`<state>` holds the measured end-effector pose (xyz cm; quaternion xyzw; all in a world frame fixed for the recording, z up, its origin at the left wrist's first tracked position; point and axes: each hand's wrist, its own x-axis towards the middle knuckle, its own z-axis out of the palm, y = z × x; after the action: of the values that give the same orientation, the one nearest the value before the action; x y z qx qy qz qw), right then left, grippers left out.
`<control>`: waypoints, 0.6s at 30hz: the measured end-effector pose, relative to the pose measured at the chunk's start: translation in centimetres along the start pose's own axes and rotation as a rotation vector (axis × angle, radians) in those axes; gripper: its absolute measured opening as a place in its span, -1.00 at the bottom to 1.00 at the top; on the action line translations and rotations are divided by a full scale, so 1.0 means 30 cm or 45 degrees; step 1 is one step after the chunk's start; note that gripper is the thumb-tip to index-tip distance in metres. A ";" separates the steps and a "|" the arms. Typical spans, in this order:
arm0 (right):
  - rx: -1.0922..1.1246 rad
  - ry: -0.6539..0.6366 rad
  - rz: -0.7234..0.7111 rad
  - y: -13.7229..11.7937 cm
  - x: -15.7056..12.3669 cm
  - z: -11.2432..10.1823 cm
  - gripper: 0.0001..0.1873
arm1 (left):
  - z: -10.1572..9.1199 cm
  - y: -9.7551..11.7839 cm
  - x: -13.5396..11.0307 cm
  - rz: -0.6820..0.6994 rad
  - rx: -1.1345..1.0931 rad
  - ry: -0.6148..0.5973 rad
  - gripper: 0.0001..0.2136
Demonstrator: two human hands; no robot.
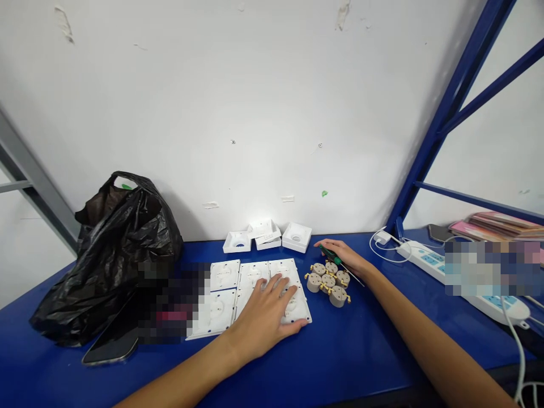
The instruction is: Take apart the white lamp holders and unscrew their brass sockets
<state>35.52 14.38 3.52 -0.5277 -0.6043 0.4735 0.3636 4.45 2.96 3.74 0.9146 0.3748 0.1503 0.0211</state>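
My left hand (267, 314) lies with fingers spread over several flat white plates (216, 309) set edge to edge on the blue table. Part of the plates is covered by that hand. In my right hand (346, 255) is a screwdriver (329, 253) with a green and black handle, its thin shaft pointing toward my forearm. Just in front of the right hand sits a cluster of round beige sockets (328, 281) with brass-coloured tabs. Behind the plates, against the wall, stand several square white boxes (296, 237) with round openings.
A black plastic bag (114, 255) fills the left side, with a dark phone (113, 340) beside it. On the right lie a white power strip (419, 255), cables and a stack of pinkish papers (501, 226). A blue metal frame (442, 119) rises at the right.
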 end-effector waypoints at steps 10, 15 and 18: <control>-0.210 0.083 -0.072 0.043 0.014 -0.084 -0.60 | -0.002 -0.006 -0.001 0.021 0.005 0.005 -0.40; -0.357 0.017 -0.136 0.058 0.018 -0.077 -0.60 | -0.008 -0.001 -0.002 0.009 0.002 -0.030 -0.41; -0.433 -0.029 -0.151 0.063 0.009 -0.073 -0.61 | -0.019 0.007 -0.001 0.013 0.010 -0.033 -0.41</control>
<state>38.10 15.06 2.33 -0.5395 -0.7098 0.3482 0.2897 4.41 2.73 4.32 0.9184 0.3704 0.1371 0.0215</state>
